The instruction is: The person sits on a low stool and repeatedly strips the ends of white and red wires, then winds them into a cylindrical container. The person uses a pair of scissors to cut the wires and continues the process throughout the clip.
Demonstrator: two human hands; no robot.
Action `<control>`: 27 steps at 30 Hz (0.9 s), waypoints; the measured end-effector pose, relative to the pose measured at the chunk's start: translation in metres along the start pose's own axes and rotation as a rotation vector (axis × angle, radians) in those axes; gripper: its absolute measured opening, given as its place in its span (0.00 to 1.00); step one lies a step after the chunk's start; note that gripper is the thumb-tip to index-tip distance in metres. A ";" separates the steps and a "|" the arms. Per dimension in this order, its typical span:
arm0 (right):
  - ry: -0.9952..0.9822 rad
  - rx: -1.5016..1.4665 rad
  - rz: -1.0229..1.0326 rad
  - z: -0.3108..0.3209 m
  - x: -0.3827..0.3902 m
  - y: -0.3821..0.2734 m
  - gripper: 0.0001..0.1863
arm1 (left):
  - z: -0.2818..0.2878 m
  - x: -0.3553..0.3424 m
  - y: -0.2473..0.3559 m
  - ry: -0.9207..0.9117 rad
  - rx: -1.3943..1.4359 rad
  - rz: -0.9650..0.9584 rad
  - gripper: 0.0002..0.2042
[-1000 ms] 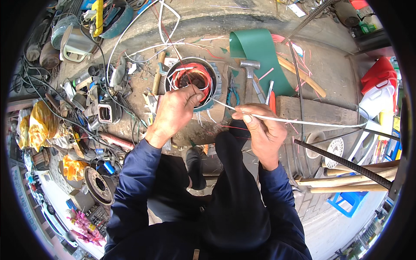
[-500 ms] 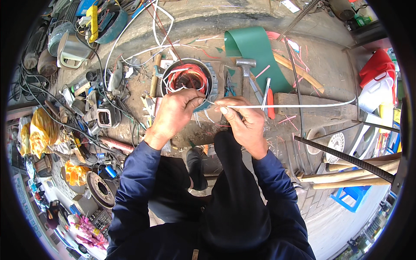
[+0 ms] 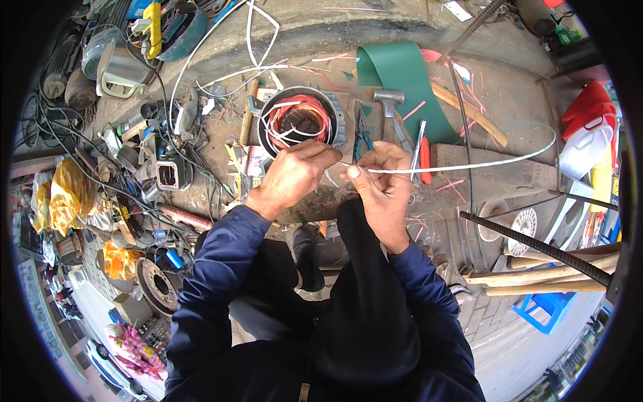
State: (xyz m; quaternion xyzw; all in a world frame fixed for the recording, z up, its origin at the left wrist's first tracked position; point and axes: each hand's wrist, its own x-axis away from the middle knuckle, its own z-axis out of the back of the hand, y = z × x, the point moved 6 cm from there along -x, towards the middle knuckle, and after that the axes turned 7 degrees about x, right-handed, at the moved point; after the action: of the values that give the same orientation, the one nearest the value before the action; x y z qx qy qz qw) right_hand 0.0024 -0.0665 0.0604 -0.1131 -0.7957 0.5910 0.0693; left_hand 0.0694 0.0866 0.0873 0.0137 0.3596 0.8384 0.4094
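My left hand (image 3: 298, 175) is closed in a pinch on a thin wire end in front of a motor stator (image 3: 340, 124), whose round housing holds red windings (image 3: 320, 112) with white ties. Just to its right, my right hand (image 3: 383, 194) pinches a white wire (image 3: 462, 166) between thumb and forefinger. From there the wire runs right and curls into a wide loop. Both sets of fingertips are close together, with a short thin length showing between them. Whether it is the same wire or a separate lead, I cannot tell.
Beyond my hands lie blue-handled pliers (image 3: 364, 142), a hammer (image 3: 389, 102), an orange-handled tool (image 3: 425, 159) and a green sheet (image 3: 402, 77). A ribbed steel bar (image 3: 536, 244) juts in at right. Cables and scrap parts (image 3: 175, 175) crowd the left.
The view has shifted slightly. My hands have turned a little at the wire, and my right fingers are raised higher. The white wire's loop at right now bows upward.
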 end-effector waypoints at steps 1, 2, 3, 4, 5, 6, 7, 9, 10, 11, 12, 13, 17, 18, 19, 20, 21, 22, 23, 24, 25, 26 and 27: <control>-0.014 0.048 -0.049 0.002 0.003 0.003 0.14 | -0.001 0.001 0.000 -0.023 -0.014 -0.001 0.17; -0.030 0.110 -0.041 0.004 0.005 0.004 0.12 | -0.003 0.001 0.000 -0.046 -0.027 -0.003 0.17; -0.048 0.172 -0.031 0.005 0.006 0.006 0.10 | -0.004 0.001 0.000 -0.070 -0.038 -0.003 0.17; -0.067 0.234 -0.022 0.006 0.008 0.009 0.09 | -0.004 0.002 -0.001 -0.088 -0.037 -0.006 0.17; -0.027 0.191 -0.007 0.010 0.011 0.012 0.07 | -0.004 0.004 -0.002 -0.109 -0.033 -0.005 0.17; -0.012 0.151 -0.053 0.014 0.016 0.018 0.07 | -0.004 0.005 -0.002 -0.130 -0.029 -0.003 0.16; 0.000 0.111 -0.104 0.020 0.021 0.025 0.07 | -0.004 0.006 -0.004 -0.128 -0.010 0.001 0.16; 0.029 0.004 -0.227 0.032 0.031 0.043 0.10 | -0.003 0.008 -0.008 -0.130 0.033 0.014 0.14; 0.028 -0.121 -0.322 0.037 0.037 0.055 0.10 | -0.003 0.009 -0.009 -0.134 0.040 0.005 0.14; 0.030 -0.252 -0.417 0.041 0.043 0.068 0.11 | -0.003 0.010 -0.011 -0.142 0.050 0.004 0.13; 0.030 -0.385 -0.508 0.043 0.048 0.082 0.11 | -0.004 0.010 -0.012 -0.152 0.064 0.006 0.13; 0.014 -0.416 -0.604 0.047 0.054 0.096 0.12 | -0.005 0.011 -0.013 -0.172 0.050 -0.011 0.12; 0.001 -0.598 -0.902 0.050 0.068 0.151 0.12 | -0.011 0.010 -0.015 -0.259 0.015 -0.031 0.09; -0.031 -0.620 -0.900 0.050 0.067 0.160 0.12 | -0.013 0.009 -0.016 -0.281 0.008 -0.030 0.08; -0.037 -0.630 -0.927 0.049 0.067 0.170 0.12 | -0.013 0.008 -0.018 -0.302 0.009 -0.029 0.09; -0.036 -0.639 -0.963 0.049 0.067 0.178 0.12 | -0.014 0.008 -0.018 -0.303 0.018 -0.024 0.09; -0.049 -0.627 -0.963 0.047 0.064 0.186 0.13 | -0.014 0.007 -0.019 -0.299 0.026 -0.020 0.09; -0.056 -0.644 -0.963 0.045 0.061 0.191 0.12 | -0.014 0.006 -0.020 -0.296 0.034 -0.016 0.09; -0.061 -0.663 -0.964 0.043 0.059 0.195 0.12 | -0.014 0.006 -0.020 -0.281 0.021 -0.028 0.11; -0.059 -0.677 -0.973 0.041 0.057 0.199 0.11 | -0.014 0.006 -0.020 -0.261 0.026 -0.034 0.12; -0.046 -0.668 -0.992 0.040 0.056 0.202 0.10 | -0.014 0.006 -0.020 -0.238 0.032 -0.041 0.13; -0.060 -0.678 -0.973 0.038 0.053 0.203 0.10 | -0.015 0.006 -0.019 -0.212 0.038 -0.046 0.14; -0.064 -0.675 -0.966 0.037 0.052 0.205 0.09 | -0.017 0.007 -0.019 -0.210 0.023 -0.051 0.14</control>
State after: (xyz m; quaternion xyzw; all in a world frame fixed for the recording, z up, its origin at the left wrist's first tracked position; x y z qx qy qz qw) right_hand -0.0362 -0.0304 -0.1476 0.2641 -0.9028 0.2098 0.2666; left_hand 0.0725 0.0893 0.0612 0.0969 0.3246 0.8176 0.4657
